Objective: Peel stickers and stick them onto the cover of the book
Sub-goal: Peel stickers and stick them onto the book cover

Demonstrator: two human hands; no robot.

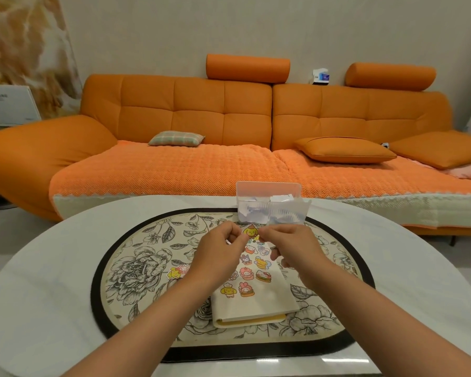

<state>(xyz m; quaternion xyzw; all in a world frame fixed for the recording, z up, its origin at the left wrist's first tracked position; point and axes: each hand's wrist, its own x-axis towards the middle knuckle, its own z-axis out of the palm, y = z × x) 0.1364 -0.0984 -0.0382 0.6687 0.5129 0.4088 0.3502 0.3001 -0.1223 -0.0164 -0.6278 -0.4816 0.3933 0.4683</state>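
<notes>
A cream book [259, 300] lies on the floral mat, its cover carrying several cartoon stickers. Above the book's far end, my left hand [220, 248] and my right hand [288, 246] pinch a small yellow cartoon sticker [250, 231] between their fingertips, one on each side. Whether its backing is on cannot be seen. A few loose stickers [178, 271] lie on the mat left of the book, partly hidden by my left wrist.
A clear plastic box [269, 205] holding white paper scraps stands just beyond my hands. The oval floral mat [136, 268] with a black border sits on a white oval table [38, 281]. An orange sofa [229, 118] with cushions fills the background.
</notes>
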